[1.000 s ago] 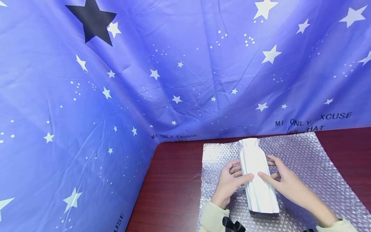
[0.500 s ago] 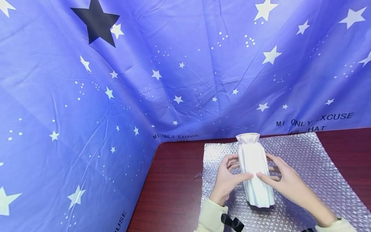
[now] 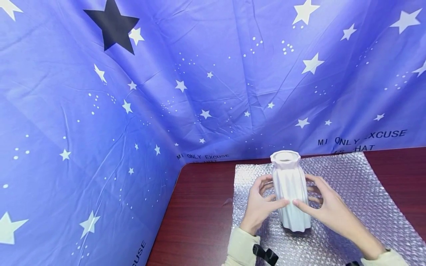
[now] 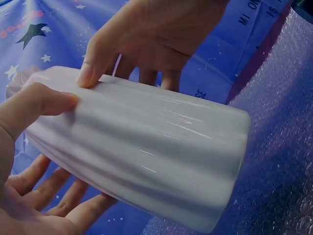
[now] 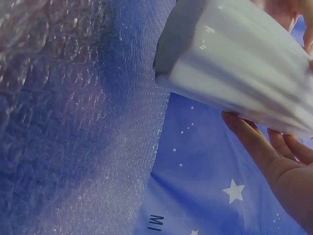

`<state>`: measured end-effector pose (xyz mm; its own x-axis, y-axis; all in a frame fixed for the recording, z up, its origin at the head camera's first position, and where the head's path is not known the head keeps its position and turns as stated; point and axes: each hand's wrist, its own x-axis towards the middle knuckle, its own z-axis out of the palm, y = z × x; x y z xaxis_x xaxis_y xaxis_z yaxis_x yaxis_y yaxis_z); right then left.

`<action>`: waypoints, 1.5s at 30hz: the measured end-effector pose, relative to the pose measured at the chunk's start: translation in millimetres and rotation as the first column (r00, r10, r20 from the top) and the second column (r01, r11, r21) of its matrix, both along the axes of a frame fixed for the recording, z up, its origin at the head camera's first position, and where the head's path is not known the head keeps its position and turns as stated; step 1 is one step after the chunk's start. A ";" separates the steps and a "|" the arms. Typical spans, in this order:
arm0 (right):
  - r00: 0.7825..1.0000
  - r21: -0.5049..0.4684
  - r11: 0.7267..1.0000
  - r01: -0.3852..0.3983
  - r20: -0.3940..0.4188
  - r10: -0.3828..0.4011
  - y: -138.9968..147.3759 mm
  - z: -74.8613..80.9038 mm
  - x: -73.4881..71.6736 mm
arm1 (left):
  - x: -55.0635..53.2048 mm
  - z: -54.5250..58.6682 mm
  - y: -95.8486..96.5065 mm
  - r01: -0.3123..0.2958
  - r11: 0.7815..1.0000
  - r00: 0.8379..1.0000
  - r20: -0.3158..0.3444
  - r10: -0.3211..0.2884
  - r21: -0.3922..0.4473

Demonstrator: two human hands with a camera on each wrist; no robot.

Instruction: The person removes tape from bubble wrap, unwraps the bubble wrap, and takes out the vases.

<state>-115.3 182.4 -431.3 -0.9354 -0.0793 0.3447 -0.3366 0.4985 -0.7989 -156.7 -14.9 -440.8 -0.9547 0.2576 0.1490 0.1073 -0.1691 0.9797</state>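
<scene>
A white fluted vase (image 3: 292,192) with a wavy-edged mouth stands nearly upright between the two hands, its opening visible in the head view. My left hand (image 3: 263,205) holds the left side, thumb across the front and fingers round behind. On the opposite side my right hand (image 3: 327,207) grips it the same way, the thumb tips close together. In the left wrist view the vase (image 4: 156,142) lies slantwise across the picture, with the left hand (image 4: 29,196) nearest. The right wrist view has the vase (image 5: 244,58) with its base apart from the bubble wrap (image 5: 88,137), and the right hand's fingers (image 5: 252,139) against its side.
A sheet of bubble wrap (image 3: 352,192) is spread under the vase on the dark red wooden table (image 3: 189,207). Blue cloth (image 3: 213,92) printed with stars hangs along the back and left of the table.
The vase has tilted from leaning back, its front face and base edge showing, to nearly upright with its mouth in sight. Both hands keep their hold.
</scene>
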 end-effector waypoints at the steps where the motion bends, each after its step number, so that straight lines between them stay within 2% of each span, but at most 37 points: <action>1: 1.000 -0.004 1.000 -0.003 -0.004 0.003 -0.2 0.2 0.0 | -0.3 -0.4 -0.7 0.009 1.000 1.000 -0.009 -0.009 0.005; 9: 0.999 0.010 1.000 -0.003 -0.054 0.004 -2.3 -0.6 -0.4 | -1.7 -2.1 -4.9 0.060 0.997 0.996 -0.070 -0.057 0.043; 18: 0.991 -0.016 0.999 -0.044 -0.130 0.042 -3.9 -3.6 -3.5 | -1.4 -2.5 -7.8 0.045 0.999 0.991 -0.126 -0.041 0.023; 26: 0.985 -0.010 0.999 -0.038 -0.166 0.036 -6.4 -3.1 -4.1 | -1.2 -2.8 -10.4 0.048 0.999 0.984 -0.174 -0.046 0.008; 45: 0.987 0.020 0.999 -0.038 -0.153 0.040 -18.8 -0.9 -10.2 | 0.6 1.7 -24.3 0.006 1.000 0.978 -0.208 -0.004 0.007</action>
